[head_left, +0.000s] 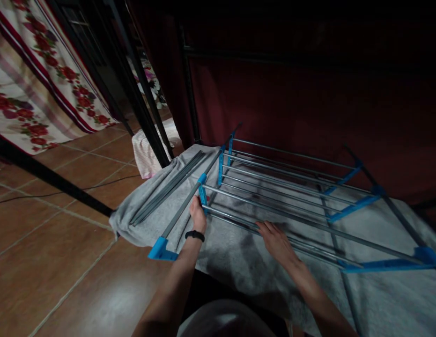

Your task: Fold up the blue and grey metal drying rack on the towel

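A rack of grey metal rods (281, 187) and blue plastic brackets lies on a grey cloth (239, 262) spread over the floor. My left hand (198, 216), with a black band at the wrist, is closed around a blue bracket (203, 193) on the rack's left side rail. My right hand (276, 236) lies flat, fingers stretched out, on the nearest rods of the rack. A blue end foot (161, 250) sits at the near end of the left rail.
Several loose grey rods (168, 187) lie on the cloth left of the rack. Brown floor tiles (56, 243) spread to the left, crossed by a black bar (45, 175). A flowered curtain (31, 79) hangs upper left; dark red fabric (309, 93) stands behind the rack.
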A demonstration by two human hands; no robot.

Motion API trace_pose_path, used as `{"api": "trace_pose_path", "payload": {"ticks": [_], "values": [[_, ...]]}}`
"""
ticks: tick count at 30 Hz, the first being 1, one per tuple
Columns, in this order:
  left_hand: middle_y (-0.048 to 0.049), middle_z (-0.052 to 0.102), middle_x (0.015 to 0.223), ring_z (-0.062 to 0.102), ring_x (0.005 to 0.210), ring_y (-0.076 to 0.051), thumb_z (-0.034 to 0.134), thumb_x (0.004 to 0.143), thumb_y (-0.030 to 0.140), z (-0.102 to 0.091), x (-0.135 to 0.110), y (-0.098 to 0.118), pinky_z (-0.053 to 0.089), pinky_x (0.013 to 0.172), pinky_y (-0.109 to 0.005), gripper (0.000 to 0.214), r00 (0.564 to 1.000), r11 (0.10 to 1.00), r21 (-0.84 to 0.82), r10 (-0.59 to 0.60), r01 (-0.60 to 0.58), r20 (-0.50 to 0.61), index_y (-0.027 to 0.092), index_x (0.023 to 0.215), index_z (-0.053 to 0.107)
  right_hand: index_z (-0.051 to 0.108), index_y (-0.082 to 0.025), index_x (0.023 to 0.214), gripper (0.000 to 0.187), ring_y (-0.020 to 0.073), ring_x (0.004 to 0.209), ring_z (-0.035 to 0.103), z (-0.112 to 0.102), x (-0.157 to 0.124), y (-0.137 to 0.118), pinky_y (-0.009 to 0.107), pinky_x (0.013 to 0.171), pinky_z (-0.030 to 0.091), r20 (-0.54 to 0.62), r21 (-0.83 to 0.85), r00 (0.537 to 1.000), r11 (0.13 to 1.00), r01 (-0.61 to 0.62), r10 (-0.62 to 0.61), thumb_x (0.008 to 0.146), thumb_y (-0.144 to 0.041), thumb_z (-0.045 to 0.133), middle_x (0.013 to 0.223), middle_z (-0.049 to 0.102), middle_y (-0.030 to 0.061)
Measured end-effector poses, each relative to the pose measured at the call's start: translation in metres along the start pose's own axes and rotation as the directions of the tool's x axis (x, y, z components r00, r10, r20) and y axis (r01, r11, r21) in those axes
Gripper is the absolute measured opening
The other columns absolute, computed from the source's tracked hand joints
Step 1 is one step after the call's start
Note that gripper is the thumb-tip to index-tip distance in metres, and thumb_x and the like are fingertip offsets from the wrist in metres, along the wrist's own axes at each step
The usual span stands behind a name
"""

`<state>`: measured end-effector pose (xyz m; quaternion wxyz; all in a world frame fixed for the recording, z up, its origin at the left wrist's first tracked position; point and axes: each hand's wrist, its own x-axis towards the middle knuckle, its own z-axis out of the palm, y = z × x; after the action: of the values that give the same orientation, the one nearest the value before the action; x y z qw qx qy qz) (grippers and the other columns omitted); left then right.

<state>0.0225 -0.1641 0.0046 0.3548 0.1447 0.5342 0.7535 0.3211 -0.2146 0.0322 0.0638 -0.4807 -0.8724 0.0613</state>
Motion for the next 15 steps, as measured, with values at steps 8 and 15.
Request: {"api": "trace_pose_path", "payload": {"ticks": [8, 15], "values": [[-0.0022, 0.055, 0.052, 0.051, 0.049, -0.013, 0.051, 0.089, 0.075, 0.009, 0.012, -0.014, 0.041, 0.051, -0.027, 0.064, 0.998, 0.999, 0.016, -0.038, 0.039, -0.055, 0.021, 0.056, 0.057, 0.061, -0.018, 0.139, 0.044, 0.0242, 0.113, 0.066, 0.002, 0.0, 0.004, 0.04, 0.101, 0.052, 0.008, -0.007, 1.0, 1.0, 0.007, -0.007, 0.108, -0.024, 0.031, 0.127, 0.068, 0.0135], [-0.001, 0.05, 0.051, 0.045, 0.048, -0.012, 0.047, 0.092, 0.072, 0.011, 0.018, -0.017, 0.037, 0.049, -0.026, 0.063, 0.998, 1.0, -0.01, -0.029, 0.029, -0.053, 0.022, 0.056, 0.054, 0.051, -0.02, 0.149, 0.045, 0.0231, 0.119, 0.064, -0.01, 0.014, -0.014, 0.04, 0.109, 0.048, 0.045, 0.056, 0.997, 0.996, 0.066, -0.068, 0.108, -0.029, 0.035, 0.137, 0.064, 0.0122]]}}
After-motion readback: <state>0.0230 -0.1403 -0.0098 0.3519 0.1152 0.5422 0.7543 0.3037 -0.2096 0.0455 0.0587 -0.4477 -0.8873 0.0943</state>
